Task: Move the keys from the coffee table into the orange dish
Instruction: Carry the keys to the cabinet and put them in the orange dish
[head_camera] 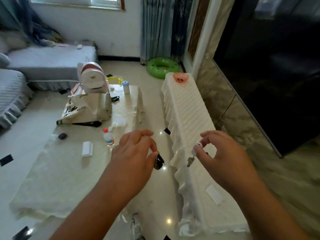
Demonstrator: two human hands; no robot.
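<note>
My left hand [133, 153] pinches a dark key fob with keys [158, 161], which hangs over the floor gap beside the coffee table [57, 179]. My right hand [225, 155] pinches a white tag with a small metal key [190, 160] dangling below it, at the near edge of the long white-covered cabinet [187, 110]. The orange dish [180, 77] sits at the far end of that cabinet, well beyond both hands. Something dark shows inside the dish, but I cannot tell what.
On the coffee table stand a white backpack [91, 82], a printed tote bag [81, 110], a small bottle [108, 137], a white box [87, 148], a dark oval object [62, 135] and a tall cup [126, 87]. A green swim ring [162, 67] lies on the floor. A large dark screen [270, 66] is at right.
</note>
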